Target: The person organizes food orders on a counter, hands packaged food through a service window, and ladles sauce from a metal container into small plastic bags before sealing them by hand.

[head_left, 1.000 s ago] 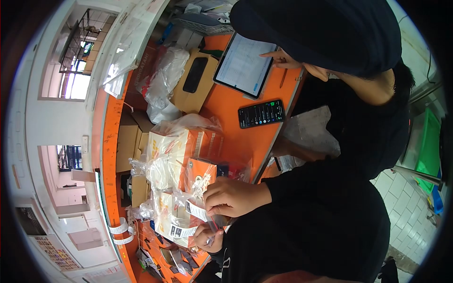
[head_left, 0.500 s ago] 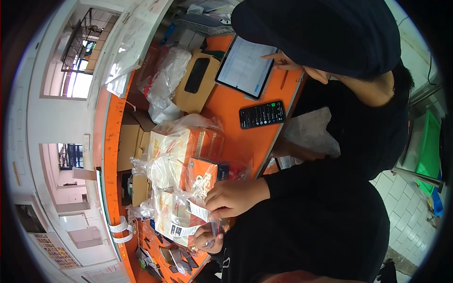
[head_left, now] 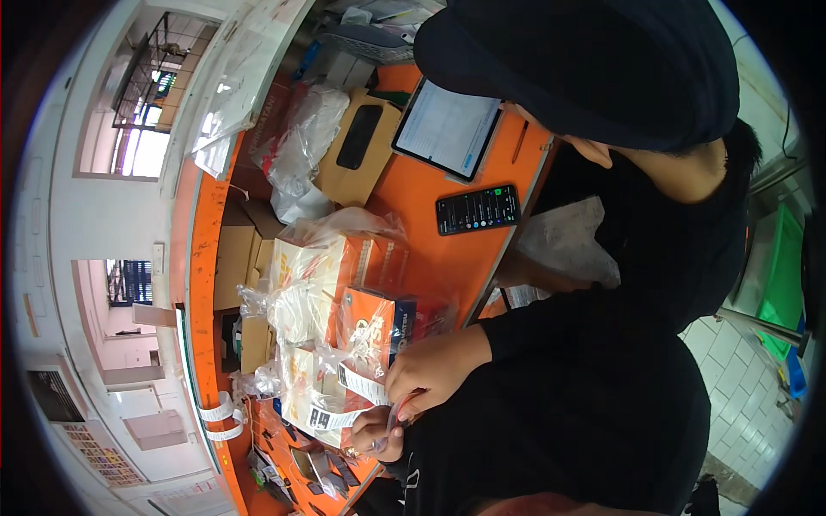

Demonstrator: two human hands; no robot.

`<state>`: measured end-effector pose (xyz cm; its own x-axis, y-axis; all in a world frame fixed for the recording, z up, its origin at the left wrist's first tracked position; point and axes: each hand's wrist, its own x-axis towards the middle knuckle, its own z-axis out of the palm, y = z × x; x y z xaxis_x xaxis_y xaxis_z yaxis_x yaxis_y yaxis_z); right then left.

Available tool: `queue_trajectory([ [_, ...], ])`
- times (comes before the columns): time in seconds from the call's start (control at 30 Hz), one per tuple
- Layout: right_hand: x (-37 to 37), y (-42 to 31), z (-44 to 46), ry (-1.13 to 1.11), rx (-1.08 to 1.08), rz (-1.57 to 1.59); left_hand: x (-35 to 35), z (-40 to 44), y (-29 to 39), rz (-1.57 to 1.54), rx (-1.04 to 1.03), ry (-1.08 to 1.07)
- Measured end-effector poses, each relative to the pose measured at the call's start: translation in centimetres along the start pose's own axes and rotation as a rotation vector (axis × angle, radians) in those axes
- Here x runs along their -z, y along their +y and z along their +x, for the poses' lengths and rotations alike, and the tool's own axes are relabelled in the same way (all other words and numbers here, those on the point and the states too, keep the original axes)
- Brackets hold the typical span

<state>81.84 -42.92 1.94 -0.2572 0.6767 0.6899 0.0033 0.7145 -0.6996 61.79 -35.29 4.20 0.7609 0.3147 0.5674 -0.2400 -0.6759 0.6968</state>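
Note:
Both hands meet near the lower middle. My right hand (head_left: 437, 371), the upper one in the picture, has its fingers pinched at one end of a small clear plastic piece (head_left: 393, 419) with a reddish edge. Curled fingers of my left hand (head_left: 377, 434) grip its other end. A white printed label strip (head_left: 365, 385) runs up to my right fingertips, and another label (head_left: 332, 419) sticks out beside my left hand. Behind them are plastic-wrapped white and orange boxes (head_left: 297, 279) and an orange and dark-blue box (head_left: 370, 318).
A co-worker in a dark cap (head_left: 594, 60) leans over a tablet (head_left: 447, 129). On the orange table (head_left: 413, 198) lie a lit phone (head_left: 477, 209) and a dark phone (head_left: 359, 138) on cardboard. Crumpled plastic (head_left: 301, 155) and small tools (head_left: 318, 469) are also there.
My right hand has moved slightly right and down, closer to my left hand. The co-worker's head has shifted, and the pointing hand over the tablet is now mostly hidden.

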Motion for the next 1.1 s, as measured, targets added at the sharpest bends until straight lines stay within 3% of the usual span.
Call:
queue_trajectory([
  [0.57, 0.5, 0.3, -0.7, 0.056, 0.036, 0.027, -1.2, 0.0, 0.8, 0.1, 0.008, 0.018],
  [0.63, 0.7, 0.7, -0.8, 0.097, 0.16, -0.01, -1.5, 0.0, 0.8, 0.085, 0.005, 0.032],
  [0.83, 1.0, 0.5, -0.8, 0.149, 0.208, -0.03, -1.1, -0.3, 0.7, 0.091, 0.005, 0.008],
  [1.1, 0.9, 0.2, -1.0, 0.121, 0.145, -0.042, -1.0, -0.8, 0.8, 0.035, 0.031, 0.04],
])
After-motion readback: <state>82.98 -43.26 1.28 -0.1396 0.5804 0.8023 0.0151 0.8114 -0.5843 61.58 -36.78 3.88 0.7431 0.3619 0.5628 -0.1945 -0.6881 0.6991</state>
